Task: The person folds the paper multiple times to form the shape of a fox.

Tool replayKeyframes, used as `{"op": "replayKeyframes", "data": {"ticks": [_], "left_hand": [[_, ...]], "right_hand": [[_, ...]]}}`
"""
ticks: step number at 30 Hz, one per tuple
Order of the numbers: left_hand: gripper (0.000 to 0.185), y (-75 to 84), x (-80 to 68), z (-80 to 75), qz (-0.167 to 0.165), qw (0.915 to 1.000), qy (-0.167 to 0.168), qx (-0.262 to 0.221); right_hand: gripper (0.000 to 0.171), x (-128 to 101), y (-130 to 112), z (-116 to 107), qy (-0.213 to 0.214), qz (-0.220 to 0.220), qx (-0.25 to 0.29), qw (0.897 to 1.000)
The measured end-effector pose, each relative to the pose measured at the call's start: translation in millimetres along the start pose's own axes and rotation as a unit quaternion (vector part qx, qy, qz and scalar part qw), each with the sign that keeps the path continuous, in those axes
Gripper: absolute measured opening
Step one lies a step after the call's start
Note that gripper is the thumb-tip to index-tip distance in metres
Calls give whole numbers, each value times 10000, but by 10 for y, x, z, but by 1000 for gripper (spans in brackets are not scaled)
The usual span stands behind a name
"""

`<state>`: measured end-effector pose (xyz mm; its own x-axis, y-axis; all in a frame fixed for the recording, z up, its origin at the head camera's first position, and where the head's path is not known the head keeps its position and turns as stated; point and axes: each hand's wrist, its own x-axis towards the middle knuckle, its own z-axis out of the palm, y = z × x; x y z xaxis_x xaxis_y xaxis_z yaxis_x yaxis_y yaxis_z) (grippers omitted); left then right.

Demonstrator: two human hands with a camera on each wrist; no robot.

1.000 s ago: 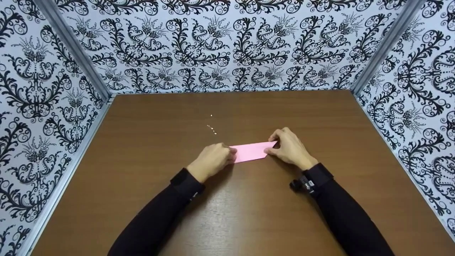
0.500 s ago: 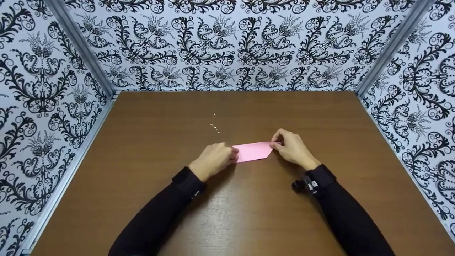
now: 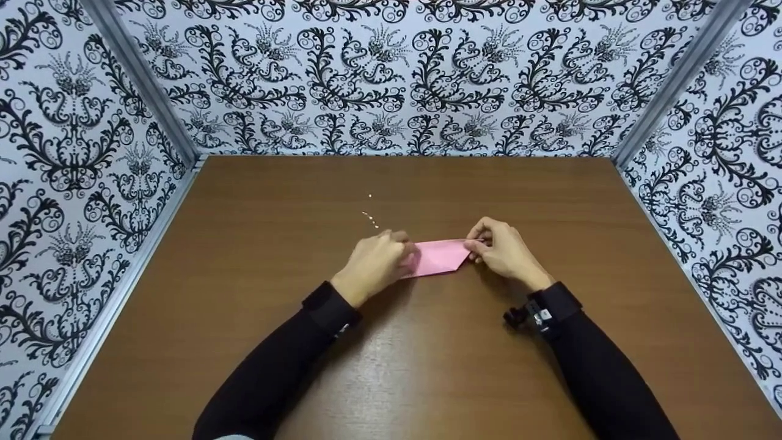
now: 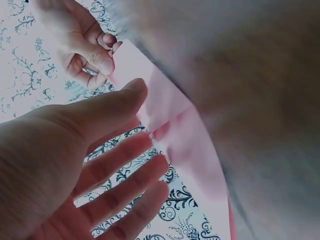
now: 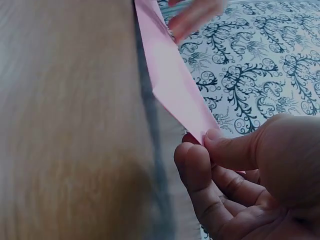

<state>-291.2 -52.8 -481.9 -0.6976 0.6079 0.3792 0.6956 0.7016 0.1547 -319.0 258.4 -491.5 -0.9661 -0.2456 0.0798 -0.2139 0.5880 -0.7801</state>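
Observation:
A folded strip of pink paper (image 3: 441, 255) with a slanted right end lies above the brown table, between the two hands. My right hand (image 3: 504, 250) pinches its pointed right corner between thumb and index finger, plainly seen in the right wrist view. My left hand (image 3: 376, 260) is at the paper's left end, slightly blurred. In the left wrist view its thumb (image 4: 117, 102) reaches over the paper's edge and the other fingers are spread and fairly straight. A crease crosses the paper (image 4: 175, 117) there. Part of its left end is hidden behind the left hand.
The brown wooden table (image 3: 305, 195) is bordered by walls covered with black-and-white patterned paper (image 3: 379, 73). Several tiny white specks (image 3: 371, 218) show on the tabletop beyond the left hand. Both wrists wear black bands with small cameras.
My right hand has shifted from the paper's slanted end to its pointed tip. My left hand has just moved up and right along the paper, and its fingers have loosened.

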Motion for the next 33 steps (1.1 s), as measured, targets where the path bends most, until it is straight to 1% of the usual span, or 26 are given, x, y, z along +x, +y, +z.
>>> {"op": "replayKeyframes", "data": {"ticks": [4, 5, 7, 9, 16, 22, 25, 28, 33], "left_hand": [[55, 18, 74, -32, -69, 9997, 45, 235], [61, 27, 96, -40, -68, 9996, 59, 278], [62, 41, 135, -57, -98, 9995, 84, 271], [59, 50, 166, -74, -150, 9997, 87, 179], [35, 53, 251, -146, -270, 9986, 215, -391], [9, 37, 219, -220, -492, 9952, 268, -798], [9, 31, 193, -247, -588, 9932, 213, -987], [8, 20, 182, -267, -665, 9901, 204, -1218], [4, -6, 204, -288, -819, 9826, 358, -1631]], "right_hand": [[10, 7, -64, -23, 15, -68, 79, 9999], [10, 2, -81, -39, 36, -89, 76, 9999], [10, -10, -118, -69, 80, -153, 39, 9998], [10, -25, -161, -97, 131, -227, -23, 9997], [12, -58, -327, -205, 293, -547, -198, 9979], [13, -57, -480, -238, 385, -851, -328, 9951], [14, -77, -543, -226, 431, -988, -352, 9936], [16, -101, -592, -215, 576, -1116, -318, 9916], [28, -118, -654, -220, 931, -1166, 51, 9888]]}}
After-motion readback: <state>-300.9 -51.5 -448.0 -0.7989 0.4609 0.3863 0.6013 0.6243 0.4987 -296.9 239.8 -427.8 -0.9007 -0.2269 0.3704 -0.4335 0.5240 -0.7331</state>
